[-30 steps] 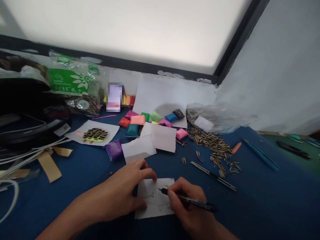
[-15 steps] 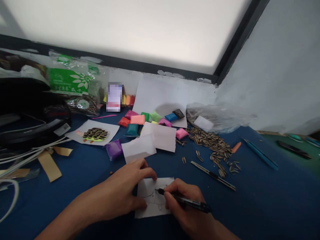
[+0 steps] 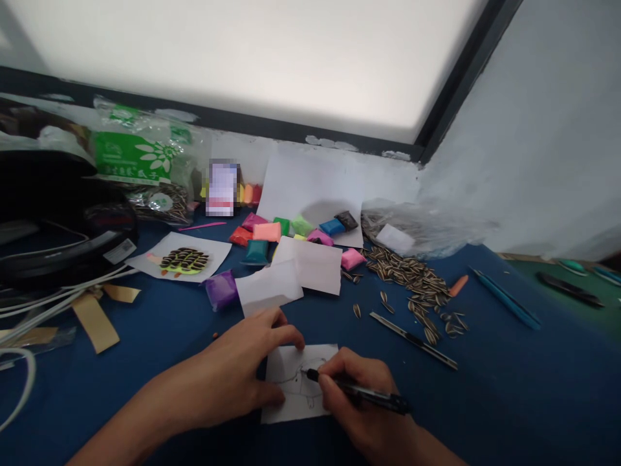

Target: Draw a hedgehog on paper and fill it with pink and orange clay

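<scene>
A small white sheet of paper [image 3: 284, 412] lies on the blue tabletop, with a line drawing in dark ink on it. My left hand [image 3: 259, 362] rests at its left side, thumb and fingers apart, fingertips pressing the paper's edge. Pinched in my right hand [image 3: 361, 395] is a black pen [image 3: 373, 395], its tip at the upper middle of the drawing. Part of the drawing is hidden by my right fingers. A utility knife [image 3: 412, 341] lies to the right, beyond the right hand.
Sunflower seeds [image 3: 407, 275] are heaped at the right, near a blue pen-like tool [image 3: 507, 301]. Colourful clay packets [image 3: 255, 252] and white papers [image 3: 320, 265] lie behind my hands. At the left are a seed-covered clay piece on paper [image 3: 220, 252], a seed bag [image 3: 133, 158] and white cables [image 3: 29, 382].
The pen tip and right hand have shifted only very slightly over the drawing. My left hand stays where it was on the paper.
</scene>
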Motion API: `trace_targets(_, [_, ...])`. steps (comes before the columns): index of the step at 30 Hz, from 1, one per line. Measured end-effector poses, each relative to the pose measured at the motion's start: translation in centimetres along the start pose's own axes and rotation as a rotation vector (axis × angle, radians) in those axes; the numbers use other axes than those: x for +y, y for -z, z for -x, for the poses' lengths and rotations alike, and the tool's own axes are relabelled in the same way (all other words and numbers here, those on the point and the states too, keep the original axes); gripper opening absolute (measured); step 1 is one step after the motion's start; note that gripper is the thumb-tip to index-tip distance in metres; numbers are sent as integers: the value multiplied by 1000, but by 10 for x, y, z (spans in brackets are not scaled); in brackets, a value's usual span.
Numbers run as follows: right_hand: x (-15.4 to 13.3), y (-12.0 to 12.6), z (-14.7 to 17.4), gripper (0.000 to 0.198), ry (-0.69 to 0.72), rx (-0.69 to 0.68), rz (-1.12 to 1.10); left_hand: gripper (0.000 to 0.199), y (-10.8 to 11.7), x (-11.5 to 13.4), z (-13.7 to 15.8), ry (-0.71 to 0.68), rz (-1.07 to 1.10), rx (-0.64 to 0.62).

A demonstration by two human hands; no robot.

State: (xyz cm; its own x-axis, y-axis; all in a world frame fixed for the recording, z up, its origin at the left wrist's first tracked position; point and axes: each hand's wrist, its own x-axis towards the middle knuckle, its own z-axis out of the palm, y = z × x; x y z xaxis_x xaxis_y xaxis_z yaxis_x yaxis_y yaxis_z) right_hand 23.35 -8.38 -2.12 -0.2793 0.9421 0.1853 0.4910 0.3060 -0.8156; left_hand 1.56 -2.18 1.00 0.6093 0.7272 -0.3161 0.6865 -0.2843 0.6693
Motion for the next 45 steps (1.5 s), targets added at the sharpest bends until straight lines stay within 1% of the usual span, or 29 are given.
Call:
trace_targets(3, [0, 0, 2, 19, -21, 12, -2, 46, 0, -1, 0, -4, 3, 3])
trace_targets(6, [2, 0, 3, 21, -47, 63, 8, 47, 0, -2, -1, -6, 12, 6])
trace_targets(8, [3, 0, 3, 21, -51, 70, 16, 47, 0, -2, -1, 0, 9, 0])
trace_targets(16, [5, -1, 2, 21, -59, 31, -5, 47, 0, 1, 0, 9, 4, -7])
trace_targets(24, [3, -1, 0, 21, -33, 68, 25, 47, -1, -1, 0, 16, 0, -2])
trace_targets(29, [3, 1, 0, 22, -31, 29, 16, 49, -1, -1, -1, 12, 2, 0])
trace_targets(34, [1, 1, 1, 21, -30, 55, 23, 47, -1, -2, -1, -4, 5, 8])
trace_targets(39, [0, 1, 0, 22, -31, 41, 5, 50, -1, -3, 0, -3, 4, 10])
trace_targets(45, [1, 0, 0, 21, -19, 20, 19, 47, -1, 0, -2, 1, 5, 12])
